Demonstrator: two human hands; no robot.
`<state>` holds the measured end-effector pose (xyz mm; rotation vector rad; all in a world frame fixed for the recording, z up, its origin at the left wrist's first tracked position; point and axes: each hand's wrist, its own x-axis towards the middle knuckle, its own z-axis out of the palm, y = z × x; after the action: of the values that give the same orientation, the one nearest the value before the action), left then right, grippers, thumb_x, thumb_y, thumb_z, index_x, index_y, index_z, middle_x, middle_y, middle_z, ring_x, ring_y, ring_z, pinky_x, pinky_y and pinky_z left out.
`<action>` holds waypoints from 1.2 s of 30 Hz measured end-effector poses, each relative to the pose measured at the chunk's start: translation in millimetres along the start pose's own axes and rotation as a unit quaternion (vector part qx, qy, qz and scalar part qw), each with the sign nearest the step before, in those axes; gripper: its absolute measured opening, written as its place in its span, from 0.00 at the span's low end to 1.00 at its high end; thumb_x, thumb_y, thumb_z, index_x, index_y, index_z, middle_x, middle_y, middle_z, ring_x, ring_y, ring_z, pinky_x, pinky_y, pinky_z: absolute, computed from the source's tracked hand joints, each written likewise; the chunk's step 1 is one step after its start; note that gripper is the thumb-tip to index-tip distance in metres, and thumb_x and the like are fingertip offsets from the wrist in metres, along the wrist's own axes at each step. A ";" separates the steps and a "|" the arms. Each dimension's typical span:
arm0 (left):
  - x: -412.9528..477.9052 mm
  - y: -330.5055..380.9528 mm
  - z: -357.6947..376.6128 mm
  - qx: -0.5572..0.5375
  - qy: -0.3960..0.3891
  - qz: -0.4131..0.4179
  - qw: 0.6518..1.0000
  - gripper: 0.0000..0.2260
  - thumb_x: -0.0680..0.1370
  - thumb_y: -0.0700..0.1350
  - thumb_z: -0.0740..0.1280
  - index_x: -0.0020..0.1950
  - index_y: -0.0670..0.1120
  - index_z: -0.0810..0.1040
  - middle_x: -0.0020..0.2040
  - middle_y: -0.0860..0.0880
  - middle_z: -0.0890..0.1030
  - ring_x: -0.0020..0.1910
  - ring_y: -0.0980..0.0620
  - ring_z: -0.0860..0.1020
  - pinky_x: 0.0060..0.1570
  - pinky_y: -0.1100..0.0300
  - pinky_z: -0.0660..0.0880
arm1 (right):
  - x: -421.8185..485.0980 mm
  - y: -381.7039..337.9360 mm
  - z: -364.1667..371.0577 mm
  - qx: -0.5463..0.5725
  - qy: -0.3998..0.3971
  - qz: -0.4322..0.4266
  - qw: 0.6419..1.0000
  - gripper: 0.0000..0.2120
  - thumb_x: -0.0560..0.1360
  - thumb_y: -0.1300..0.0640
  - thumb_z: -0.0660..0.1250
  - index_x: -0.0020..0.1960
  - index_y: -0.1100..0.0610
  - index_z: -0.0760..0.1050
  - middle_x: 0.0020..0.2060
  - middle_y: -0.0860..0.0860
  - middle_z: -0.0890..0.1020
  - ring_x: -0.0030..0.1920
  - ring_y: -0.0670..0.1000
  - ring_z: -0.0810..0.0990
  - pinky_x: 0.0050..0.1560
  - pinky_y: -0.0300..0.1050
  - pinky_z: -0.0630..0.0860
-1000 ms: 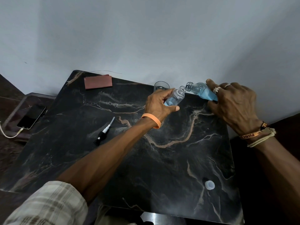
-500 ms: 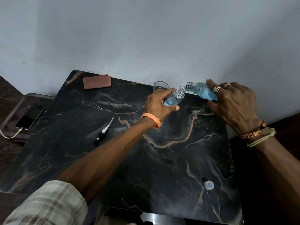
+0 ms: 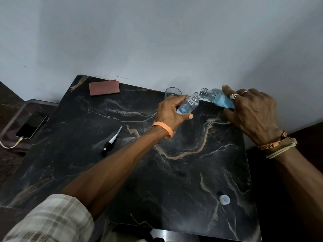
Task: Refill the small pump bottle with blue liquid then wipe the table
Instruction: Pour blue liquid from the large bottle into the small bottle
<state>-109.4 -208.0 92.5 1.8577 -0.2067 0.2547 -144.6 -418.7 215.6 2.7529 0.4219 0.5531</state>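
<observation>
My left hand grips the small clear bottle, tilted with its open threaded neck up and to the right; some blue liquid sits in its lower part. My right hand holds the larger refill bottle of blue liquid, tipped so its open mouth meets the small bottle's neck. The black pump head with its white tube lies on the dark marble table, left of my left forearm. A folded reddish cloth lies at the table's far left corner.
A clear glass stands behind my left hand by the wall. A white cap lies near the table's front right. A phone on a cable rests on a lower surface to the left.
Both hands and bottles hold nearly the same pose; the view has shifted slightly. The two bottle mouths stay together.
</observation>
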 end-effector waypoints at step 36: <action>-1.6 -1.3 -4.2 -0.012 0.004 -0.003 1.000 0.30 0.60 0.43 0.83 0.60 0.52 0.81 0.50 0.54 0.81 0.50 0.52 0.82 0.48 0.54 0.82 | 0.5 -3.7 -3.8 -0.005 0.008 0.000 1.000 0.28 0.70 0.55 0.71 0.69 0.57 0.74 0.42 0.61 0.83 0.39 0.64 0.80 0.36 0.49 0.72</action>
<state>-110.9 -203.6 92.1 1.8333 -0.1972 0.2540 -146.6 -414.3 217.8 2.7400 0.4209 0.5753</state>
